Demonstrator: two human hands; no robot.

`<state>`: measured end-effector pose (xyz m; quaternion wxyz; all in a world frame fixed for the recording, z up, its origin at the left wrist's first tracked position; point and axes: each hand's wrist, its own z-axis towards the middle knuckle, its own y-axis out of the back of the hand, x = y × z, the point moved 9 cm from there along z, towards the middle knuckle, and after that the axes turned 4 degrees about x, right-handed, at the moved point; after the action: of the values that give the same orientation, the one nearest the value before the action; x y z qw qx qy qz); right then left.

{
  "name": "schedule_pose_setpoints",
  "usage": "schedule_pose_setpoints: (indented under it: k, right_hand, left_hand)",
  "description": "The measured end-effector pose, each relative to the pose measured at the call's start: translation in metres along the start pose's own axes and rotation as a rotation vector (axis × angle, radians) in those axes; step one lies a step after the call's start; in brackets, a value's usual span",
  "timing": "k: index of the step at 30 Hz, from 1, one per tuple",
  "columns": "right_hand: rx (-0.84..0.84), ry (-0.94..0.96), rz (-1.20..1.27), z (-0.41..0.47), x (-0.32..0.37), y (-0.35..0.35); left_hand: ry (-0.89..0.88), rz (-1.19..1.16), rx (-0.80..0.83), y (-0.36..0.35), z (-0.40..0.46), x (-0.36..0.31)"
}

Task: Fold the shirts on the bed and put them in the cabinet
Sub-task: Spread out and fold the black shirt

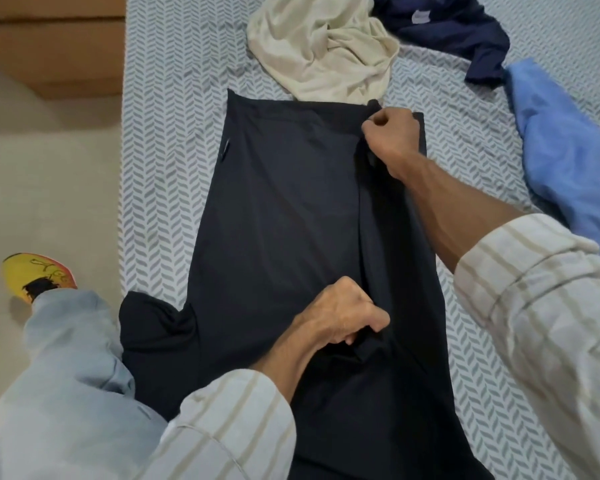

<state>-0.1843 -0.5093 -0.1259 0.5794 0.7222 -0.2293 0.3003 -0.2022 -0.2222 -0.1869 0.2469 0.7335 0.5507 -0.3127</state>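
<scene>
Hands: your left hand [343, 315] and right hand [390, 140] each pinched the black shirt [278, 216] near the bed [160, 150] edge.
Progress: side fold underway.
Left: cream shirt [323, 50], navy shirt [458, 29], blue shirt [565, 150] unfolded; nothing stored.

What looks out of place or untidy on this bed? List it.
Three unfolded garments lie crumpled at the far end: a cream shirt, a navy shirt and a light blue shirt. The black shirt being folded has one sleeve bunched over the bed's near edge.

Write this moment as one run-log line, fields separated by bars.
step: folding black shirt on bed | left hand: pinches fold near hem | right hand: pinches fold at far end | unfolded: cream, navy, blue
</scene>
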Motion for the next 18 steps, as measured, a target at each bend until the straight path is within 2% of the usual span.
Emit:
schedule_pose_setpoints:
  k: [8,13,18]
  right_hand:
    - [0.193,0.04,-0.033,-0.002,-0.011,-0.018]
    - [0.363,0.176,-0.217,-0.047,-0.005,-0.011]
    - [0.199,0.345,-0.266,-0.117,-0.023,0.015]
  left_hand:
    - [0.009,-0.009,-0.043,0.003,0.0,0.002]
    - [0.005,-0.089,-0.215,0.008,-0.015,0.0]
    - [-0.081,0.039,-0.349,0.011,-0.042,-0.005]
